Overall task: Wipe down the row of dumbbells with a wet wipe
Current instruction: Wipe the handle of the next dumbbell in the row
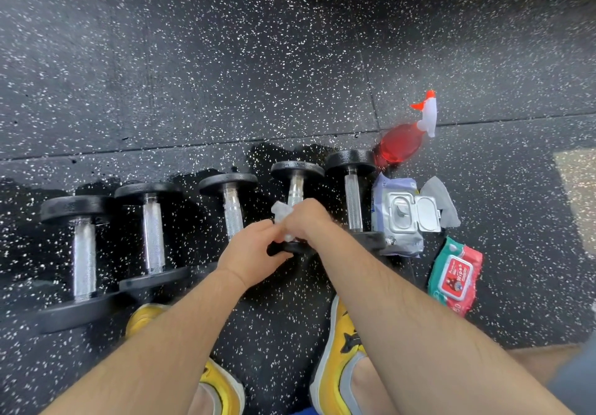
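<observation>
Wet wipe (281, 212) in right fingers (295, 221) (crumpled)

Your right hand (308, 221) hides most of the wet wipe (281, 213) and the lower handle of the fourth dumbbell (296, 169). Your left hand (248, 253) and forearm cover most of the near head of the third dumbbell (232, 208). Spray bottle (400, 143) blurred. Red pack (454, 276): small print unreadable.

Five dumbbells (233, 211) were laid side by side in a row on the floor (225, 76). A spray bottle (400, 143) was set behind the rightmost one, an opened wipes pack (398, 218) just to its right, and a second pack (456, 277) nearer, further right.
</observation>
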{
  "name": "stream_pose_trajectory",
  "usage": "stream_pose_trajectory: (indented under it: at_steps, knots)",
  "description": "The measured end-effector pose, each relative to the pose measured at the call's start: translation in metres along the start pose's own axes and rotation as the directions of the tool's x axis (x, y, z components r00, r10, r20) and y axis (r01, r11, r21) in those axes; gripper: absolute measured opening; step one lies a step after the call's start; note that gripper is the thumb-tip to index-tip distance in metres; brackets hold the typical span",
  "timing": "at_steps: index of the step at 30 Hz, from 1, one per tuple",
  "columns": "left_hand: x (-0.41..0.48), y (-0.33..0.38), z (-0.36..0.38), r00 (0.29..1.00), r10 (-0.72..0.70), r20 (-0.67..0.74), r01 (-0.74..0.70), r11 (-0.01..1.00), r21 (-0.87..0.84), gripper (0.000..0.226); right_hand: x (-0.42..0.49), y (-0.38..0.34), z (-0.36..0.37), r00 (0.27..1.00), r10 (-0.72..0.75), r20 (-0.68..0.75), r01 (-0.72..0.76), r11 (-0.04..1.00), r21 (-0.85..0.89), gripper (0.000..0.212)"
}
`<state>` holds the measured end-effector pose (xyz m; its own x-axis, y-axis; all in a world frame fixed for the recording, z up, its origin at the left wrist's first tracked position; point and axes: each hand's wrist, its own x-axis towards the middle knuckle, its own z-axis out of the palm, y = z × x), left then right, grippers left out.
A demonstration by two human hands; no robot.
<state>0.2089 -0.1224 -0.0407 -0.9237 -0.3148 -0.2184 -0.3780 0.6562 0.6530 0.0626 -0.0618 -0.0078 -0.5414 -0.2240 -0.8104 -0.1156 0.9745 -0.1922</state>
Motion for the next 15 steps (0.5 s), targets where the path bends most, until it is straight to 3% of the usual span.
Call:
stream_pose_trajectory:
  at_steps: [6,10,15]
  knots:
    - [0.003,-0.003,0.002,0.999,-0.017,0.036,0.016,0.999,0.036,0.030,0.000,-0.009,0.004,0.987,-0.113,-0.110,0.136,0.964,0.228,0.044]
    - [0.001,-0.003,-0.002,0.997,-0.045,0.068,0.043,0.998,0.036,0.033,-0.005,-0.024,0.009,0.971,-0.226,-0.082,0.240,0.937,0.253,0.033]
    - [-0.008,-0.004,-0.012,0.993,-0.049,0.105,0.045,0.998,0.037,0.041,-0.015,-0.033,0.008,0.959,-0.279,-0.058,0.277,0.868,0.412,0.028]
